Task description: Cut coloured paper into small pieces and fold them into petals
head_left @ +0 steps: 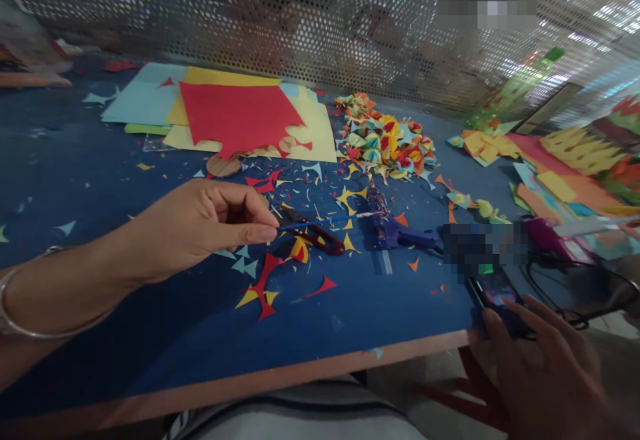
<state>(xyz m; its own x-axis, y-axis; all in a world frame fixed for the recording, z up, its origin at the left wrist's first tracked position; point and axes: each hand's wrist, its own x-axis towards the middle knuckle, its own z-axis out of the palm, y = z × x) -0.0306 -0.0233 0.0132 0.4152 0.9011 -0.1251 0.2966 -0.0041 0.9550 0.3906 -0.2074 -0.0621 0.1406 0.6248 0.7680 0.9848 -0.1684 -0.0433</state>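
Note:
My left hand (pixel 227 220) pinches one end of a thin blue stick (pixel 320 222) between thumb and fingertips. Its whitish far end overlaps a blue glue gun (pixel 395 233) lying on the table; I cannot tell whether they touch. A clear glue stick (pixel 387 261) pokes out of the gun. Beneath the blue stick lie small scissors (pixel 327 240) with dark red handles, beside a folded red and yellow paper piece (pixel 299 251). At the table's right front, my right hand (pixel 545 353) rests its spread fingers on a phone (pixel 497 293) with a lit screen.
Coloured paper sheets (pixel 240 113) lie at the back left, near a round cardboard piece (pixel 223 165). A heap of small folded paper pieces (pixel 390 140) sits at the back centre. Paper scraps cover the blue table (pixel 175 333). A black cable (pixel 537 280) loops at right, below another person's hand (pixel 631 227).

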